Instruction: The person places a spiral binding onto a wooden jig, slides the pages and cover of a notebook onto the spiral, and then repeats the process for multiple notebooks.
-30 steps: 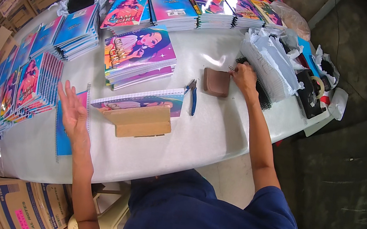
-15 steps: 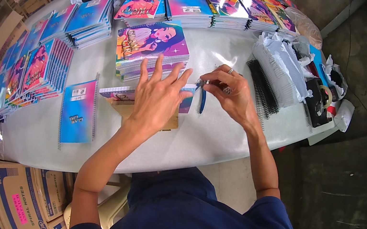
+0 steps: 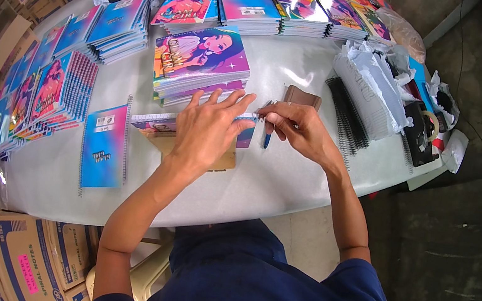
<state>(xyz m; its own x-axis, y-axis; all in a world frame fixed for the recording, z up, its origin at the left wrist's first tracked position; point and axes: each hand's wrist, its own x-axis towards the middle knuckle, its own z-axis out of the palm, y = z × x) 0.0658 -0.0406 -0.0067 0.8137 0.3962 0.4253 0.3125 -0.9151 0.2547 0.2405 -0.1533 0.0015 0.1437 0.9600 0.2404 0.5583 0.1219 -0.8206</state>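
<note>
My left hand (image 3: 210, 126) lies with fingers spread over a notebook (image 3: 153, 122), pressing near its upper edge. A brown cardboard piece (image 3: 225, 162) shows beneath that notebook. At the notebook's right end, my right hand (image 3: 298, 133) is closed in a pinch around a small blue-handled tool (image 3: 267, 139); its working tip is mostly hidden by my fingers. Just beyond both hands stands a stack of spiral notebooks (image 3: 202, 58) with an illustrated purple cover on top. To the left, a single blue and pink spiral notebook (image 3: 105, 144) lies flat.
Notebook stacks line the table's far side (image 3: 249, 8) and left side (image 3: 51, 87). Right of my hand are a flat brown rectangular thing (image 3: 302, 97), black spiral coils (image 3: 344, 113) and a torn paper-wrapped bundle (image 3: 369, 89). Cardboard boxes (image 3: 23, 254) stand at lower left.
My right hand has come down slightly toward the notebook's end, its fingers closing there. The brown rectangular thing now shows beyond it. My left hand has barely moved.
</note>
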